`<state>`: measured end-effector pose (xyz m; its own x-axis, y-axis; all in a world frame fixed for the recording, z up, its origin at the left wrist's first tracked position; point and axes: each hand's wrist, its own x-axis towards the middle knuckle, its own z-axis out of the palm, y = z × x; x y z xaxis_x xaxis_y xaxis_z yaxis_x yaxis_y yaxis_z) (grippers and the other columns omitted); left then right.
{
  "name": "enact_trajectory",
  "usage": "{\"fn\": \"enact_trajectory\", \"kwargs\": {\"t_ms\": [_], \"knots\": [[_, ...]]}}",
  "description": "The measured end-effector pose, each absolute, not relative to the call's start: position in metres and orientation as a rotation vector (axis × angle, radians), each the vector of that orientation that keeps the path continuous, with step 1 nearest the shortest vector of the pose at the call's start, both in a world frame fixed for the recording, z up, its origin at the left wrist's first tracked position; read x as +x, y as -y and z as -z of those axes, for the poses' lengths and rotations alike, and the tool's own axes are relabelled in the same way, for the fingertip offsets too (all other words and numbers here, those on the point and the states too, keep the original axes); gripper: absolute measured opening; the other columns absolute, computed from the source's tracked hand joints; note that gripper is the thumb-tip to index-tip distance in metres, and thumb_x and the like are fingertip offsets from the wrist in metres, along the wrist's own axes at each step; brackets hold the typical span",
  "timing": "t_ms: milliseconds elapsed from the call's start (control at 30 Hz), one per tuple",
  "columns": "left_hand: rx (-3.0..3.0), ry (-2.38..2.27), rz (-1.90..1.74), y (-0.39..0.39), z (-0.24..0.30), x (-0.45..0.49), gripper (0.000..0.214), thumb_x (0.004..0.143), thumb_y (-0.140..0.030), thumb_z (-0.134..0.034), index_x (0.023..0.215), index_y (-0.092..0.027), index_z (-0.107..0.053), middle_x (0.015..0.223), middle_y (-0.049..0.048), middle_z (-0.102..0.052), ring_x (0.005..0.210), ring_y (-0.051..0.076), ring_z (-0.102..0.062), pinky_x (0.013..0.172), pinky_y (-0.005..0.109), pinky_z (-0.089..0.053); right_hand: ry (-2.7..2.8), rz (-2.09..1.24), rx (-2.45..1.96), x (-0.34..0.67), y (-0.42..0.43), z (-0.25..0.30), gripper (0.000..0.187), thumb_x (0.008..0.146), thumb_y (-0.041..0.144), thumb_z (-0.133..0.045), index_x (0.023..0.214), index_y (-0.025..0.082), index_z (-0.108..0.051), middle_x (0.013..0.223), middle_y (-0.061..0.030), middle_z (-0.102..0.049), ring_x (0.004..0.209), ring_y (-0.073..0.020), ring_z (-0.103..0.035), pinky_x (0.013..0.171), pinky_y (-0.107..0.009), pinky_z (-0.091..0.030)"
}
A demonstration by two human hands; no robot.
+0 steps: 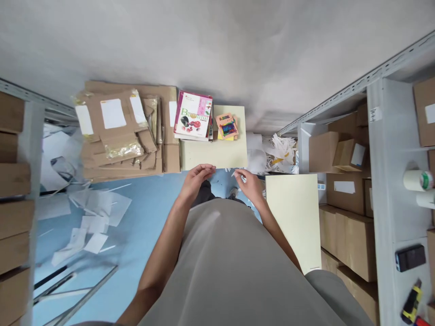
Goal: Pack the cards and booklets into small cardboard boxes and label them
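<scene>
My left hand [199,179] is at the front edge of a small cream table [214,155], its fingers pressed together; anything between them is too small to make out. To its right, my right hand [250,184] is closed in a pinch just off the same edge. A tiny pale bit shows at its fingertips, but I cannot tell what it is. Beyond my hands, a stack of books [193,115] lies on the table, the top cover white and pink. Beside the stack sits a small colourful booklet or box [227,127] on a yellow piece.
Flattened cardboard boxes [118,131] are piled left of the table. Paper scraps [91,222] litter the blue floor. A cream board [294,217] stands by my right arm. Shelves hold cardboard boxes [353,231], a phone-like device [410,258] and a yellow-black utility knife [412,302].
</scene>
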<state>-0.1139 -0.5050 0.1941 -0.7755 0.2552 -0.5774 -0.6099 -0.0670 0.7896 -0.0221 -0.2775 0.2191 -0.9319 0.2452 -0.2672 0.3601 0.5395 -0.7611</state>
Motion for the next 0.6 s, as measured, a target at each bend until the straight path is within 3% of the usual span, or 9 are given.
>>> {"fn": "enact_trajectory", "kwargs": {"t_ms": [333,600], "knots": [[-0.252,-1.609,-1.796,0.574,-0.188,-0.244,0.063,0.076,-0.079,-0.09,0.099,-0.021,-0.079,0.127,0.0178,-0.085,0.121,0.033,-0.079,0.117,0.051,-0.058,-2.694,1.291,0.703,-0.113,0.344,-0.226,0.031,0.112,0.043,-0.061,0.123,0.025,-0.084,0.129,-0.012,-0.088,0.123,-0.0304,-0.084,0.111,-0.043,-0.064],[-0.25,-1.667,-1.793,0.595,-0.173,-0.296,0.065,0.079,-0.081,-0.087,0.102,-0.02,-0.082,0.125,0.0179,-0.085,0.119,0.033,-0.079,0.117,0.051,-0.059,-2.637,1.233,0.693,-0.146,0.378,-0.218,0.03,0.112,0.041,-0.061,0.125,0.026,-0.084,0.131,-0.0109,-0.088,0.124,-0.0297,-0.083,0.112,-0.045,-0.065]]}}
